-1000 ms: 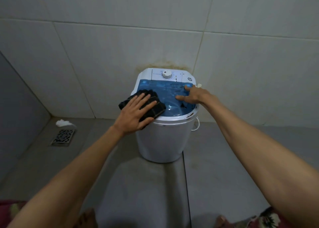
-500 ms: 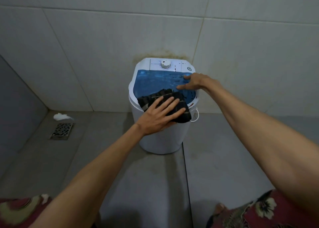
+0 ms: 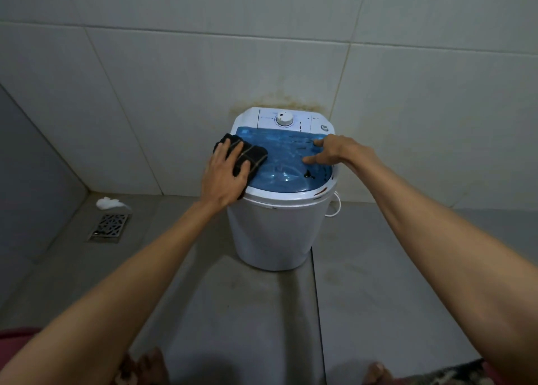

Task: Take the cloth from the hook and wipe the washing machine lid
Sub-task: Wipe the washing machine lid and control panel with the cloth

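Observation:
A small white washing machine (image 3: 273, 233) stands on the floor against the tiled wall. Its translucent blue lid (image 3: 288, 175) is closed, with a white control panel and dial (image 3: 284, 119) behind it. My left hand (image 3: 224, 177) presses a dark folded cloth (image 3: 250, 157) flat on the lid's left edge, fingers spread over the cloth. My right hand (image 3: 340, 153) rests on the lid's right rear part, fingers apart, holding nothing.
A metal floor drain (image 3: 110, 224) sits at the left with a white crumpled scrap (image 3: 109, 202) behind it. A white cord (image 3: 336, 207) hangs at the machine's right. My feet (image 3: 145, 367) show at the bottom edge. A brownish stain marks the wall behind the machine.
My left hand slid the cloth from the lid's front edge up to its left rear side. My right hand stayed on the lid's right part.

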A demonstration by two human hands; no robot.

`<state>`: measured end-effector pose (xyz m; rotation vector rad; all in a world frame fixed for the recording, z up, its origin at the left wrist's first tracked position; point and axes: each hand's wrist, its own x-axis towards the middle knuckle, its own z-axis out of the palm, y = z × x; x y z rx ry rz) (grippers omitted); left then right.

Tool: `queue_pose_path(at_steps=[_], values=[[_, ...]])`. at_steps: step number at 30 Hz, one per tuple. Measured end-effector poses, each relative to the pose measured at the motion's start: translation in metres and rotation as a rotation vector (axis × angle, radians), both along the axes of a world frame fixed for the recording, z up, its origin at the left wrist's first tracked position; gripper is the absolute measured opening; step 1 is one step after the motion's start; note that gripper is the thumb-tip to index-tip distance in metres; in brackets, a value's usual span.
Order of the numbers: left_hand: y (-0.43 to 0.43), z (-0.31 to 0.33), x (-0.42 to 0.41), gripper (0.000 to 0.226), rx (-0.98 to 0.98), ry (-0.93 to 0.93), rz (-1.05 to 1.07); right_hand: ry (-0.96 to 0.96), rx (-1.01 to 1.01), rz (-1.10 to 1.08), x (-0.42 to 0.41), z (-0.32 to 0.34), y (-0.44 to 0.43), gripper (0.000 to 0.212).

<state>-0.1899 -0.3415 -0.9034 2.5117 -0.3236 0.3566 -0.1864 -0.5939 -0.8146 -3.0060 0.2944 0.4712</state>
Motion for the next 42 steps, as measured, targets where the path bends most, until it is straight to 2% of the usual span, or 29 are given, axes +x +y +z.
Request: queue_pose_path(at_steps=[3,8,14,21,23,28,33,42], values=[[0.007,0.009,0.037,0.062,-0.029,0.251,-0.002,0.002,-0.004,0.006,0.001,0.000,-0.002,0.083],[-0.016,0.024,0.093,0.067,0.026,0.346,0.044,-0.033,0.044,0.008,0.000,-0.006,-0.005,0.081],[-0.048,0.037,0.127,0.061,0.055,0.317,0.195,-0.100,0.228,0.031,0.000,-0.020,-0.015,0.079],[-0.050,0.034,0.120,0.059,0.071,0.336,0.215,-0.066,0.286,0.033,0.003,-0.019,-0.018,0.085],[-0.051,0.035,0.119,0.061,0.116,0.309,0.172,-0.065,0.281,0.036,0.002,-0.020,-0.019,0.085],[-0.075,0.037,0.117,0.060,0.321,0.193,-0.092,-0.041,0.270,0.023,0.003,-0.019,-0.020,0.085],[-0.078,0.034,0.096,0.059,0.359,0.198,-0.096,-0.048,0.209,0.029,0.003,-0.020,-0.023,0.084],[-0.074,0.026,0.006,0.058,0.364,0.235,-0.189,-0.091,0.129,0.027,-0.004,-0.025,-0.021,0.081]])
